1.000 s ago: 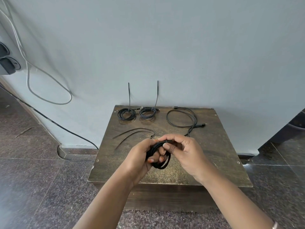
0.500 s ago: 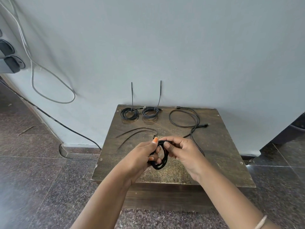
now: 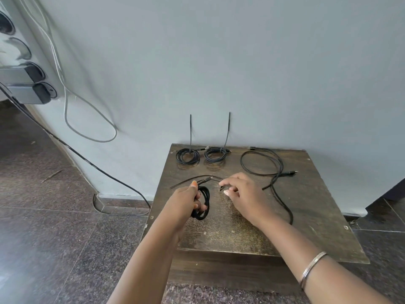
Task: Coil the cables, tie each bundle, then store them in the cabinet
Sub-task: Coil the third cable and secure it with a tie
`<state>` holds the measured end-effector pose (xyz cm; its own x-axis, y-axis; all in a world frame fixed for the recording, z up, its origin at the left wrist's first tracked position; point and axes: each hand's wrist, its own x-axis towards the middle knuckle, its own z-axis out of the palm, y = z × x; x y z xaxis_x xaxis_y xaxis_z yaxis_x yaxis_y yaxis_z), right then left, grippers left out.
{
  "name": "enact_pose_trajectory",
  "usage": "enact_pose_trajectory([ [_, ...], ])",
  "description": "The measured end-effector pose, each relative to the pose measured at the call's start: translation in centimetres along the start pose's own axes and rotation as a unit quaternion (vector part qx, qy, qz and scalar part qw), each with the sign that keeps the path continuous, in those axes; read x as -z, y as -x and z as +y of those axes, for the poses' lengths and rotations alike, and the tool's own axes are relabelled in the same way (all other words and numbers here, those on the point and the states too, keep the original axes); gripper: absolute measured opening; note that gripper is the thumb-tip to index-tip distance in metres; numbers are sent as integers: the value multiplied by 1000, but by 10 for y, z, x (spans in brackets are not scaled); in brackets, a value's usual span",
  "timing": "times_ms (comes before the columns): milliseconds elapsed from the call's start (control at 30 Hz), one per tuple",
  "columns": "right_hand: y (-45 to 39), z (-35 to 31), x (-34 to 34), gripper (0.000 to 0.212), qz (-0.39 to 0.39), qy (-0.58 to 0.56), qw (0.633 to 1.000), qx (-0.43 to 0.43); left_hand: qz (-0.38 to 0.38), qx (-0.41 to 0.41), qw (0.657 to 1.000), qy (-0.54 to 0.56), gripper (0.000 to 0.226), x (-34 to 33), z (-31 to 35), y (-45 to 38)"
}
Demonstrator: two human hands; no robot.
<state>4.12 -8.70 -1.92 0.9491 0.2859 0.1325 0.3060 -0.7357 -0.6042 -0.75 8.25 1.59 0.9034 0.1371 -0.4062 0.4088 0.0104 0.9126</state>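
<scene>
Since half a second ago the hands have parted. Head view: the left hand [image 3: 186,200] alone holds the coiled cable [image 3: 202,202] closed in its fist, above the tabletop [image 3: 306,227]. The right hand [image 3: 241,194], fingers loosely curled, pinches the near end of a loose zip tie [image 3: 188,182] lying left to right just beyond both hands. Judgement: the tie sits nearer the right hand. Two tied bundles [image 3: 188,155] rest far left; one uncoiled cable [image 3: 276,172] lies right.
</scene>
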Motion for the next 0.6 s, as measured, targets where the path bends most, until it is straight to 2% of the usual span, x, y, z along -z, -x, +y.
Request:
enact_pose_trajectory([
  [167,-8,-3,0,19,-21,48,998,33,22,-5,1000,17,37,7,3,-2],
  [300,-7,-9,1,17,-14,87,995,52,32,-39,999,18,39,9,3,-2],
  [500,3,-28,15,11,38,-1,998,45,86,-89,991,44,43,15,5,-4],
  [600,15,-39,29,12,33,0,998,45,102,-118,986,61,42,14,8,-2],
])
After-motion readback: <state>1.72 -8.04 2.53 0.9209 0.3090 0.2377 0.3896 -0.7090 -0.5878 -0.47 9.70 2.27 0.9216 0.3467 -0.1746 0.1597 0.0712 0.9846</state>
